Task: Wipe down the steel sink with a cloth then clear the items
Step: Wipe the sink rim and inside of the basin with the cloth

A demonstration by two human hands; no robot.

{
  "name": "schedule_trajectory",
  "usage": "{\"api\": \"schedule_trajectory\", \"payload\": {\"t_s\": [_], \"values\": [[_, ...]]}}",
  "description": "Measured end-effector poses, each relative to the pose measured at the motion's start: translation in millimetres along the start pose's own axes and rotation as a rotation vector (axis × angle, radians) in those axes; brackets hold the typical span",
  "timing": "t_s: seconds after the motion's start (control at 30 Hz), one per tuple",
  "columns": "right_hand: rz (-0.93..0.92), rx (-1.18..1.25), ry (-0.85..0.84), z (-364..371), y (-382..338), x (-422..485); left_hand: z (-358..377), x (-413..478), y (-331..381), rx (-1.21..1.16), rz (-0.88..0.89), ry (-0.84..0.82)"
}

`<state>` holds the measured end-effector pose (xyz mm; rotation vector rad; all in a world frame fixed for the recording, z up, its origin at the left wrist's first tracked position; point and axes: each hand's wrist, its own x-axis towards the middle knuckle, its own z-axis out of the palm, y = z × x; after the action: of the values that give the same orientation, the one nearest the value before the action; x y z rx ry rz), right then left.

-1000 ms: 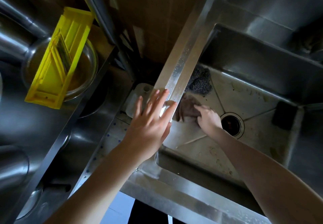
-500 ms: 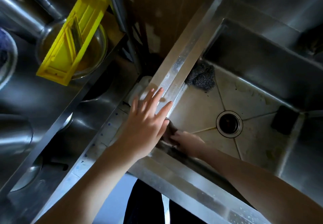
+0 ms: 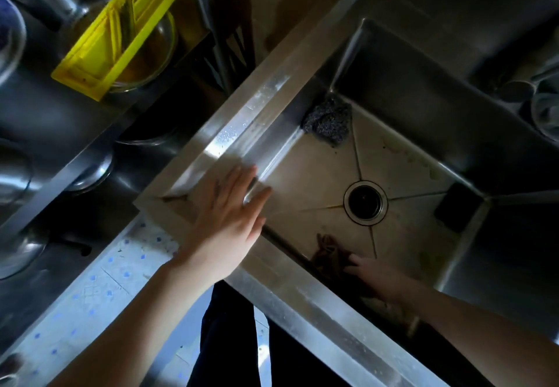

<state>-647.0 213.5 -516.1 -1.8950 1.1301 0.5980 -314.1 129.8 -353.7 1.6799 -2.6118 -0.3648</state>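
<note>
In the steel sink (image 3: 402, 157), you are bracing your left hand (image 3: 230, 220) flat and spread on the rim while your right hand (image 3: 375, 274) is pressing the brown cloth (image 3: 329, 253) near the drain (image 3: 365, 201); sweep firmly, overlapping, toward the steel wool (image 3: 328, 123).

Steel sink (image 3: 263, 108) floor: scourer (image 3: 328, 120), dark sponge (image 3: 455, 206), brown cloth (image 3: 329, 255).

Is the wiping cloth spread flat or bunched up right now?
Bunched: the brown cloth sits crumpled under the right hand on the sink floor.
</note>
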Motion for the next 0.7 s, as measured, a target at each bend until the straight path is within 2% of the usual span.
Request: {"api": "schedule_trajectory", "payload": {"t_s": [0.17,0.37,0.57,0.7], "values": [[-0.077,-0.006,0.097,-17.3,-18.9,22.6,1.5,-17.8,11.8,0.026,-0.024,-0.025],[0.021,0.146,0.248,-65.8,-54.7,90.0,4.4,-31.5,23.1,-0.049,-0.068,0.036],[0.018,-0.124,0.280,-89.5,-38.7,98.5,8.5,-35.7,23.5,-0.106,-0.059,0.027],[0.121,-0.126,0.239,-77.1,-21.9,66.1,11.6,-38.2,22.9,-0.093,-0.040,0.067]]}}
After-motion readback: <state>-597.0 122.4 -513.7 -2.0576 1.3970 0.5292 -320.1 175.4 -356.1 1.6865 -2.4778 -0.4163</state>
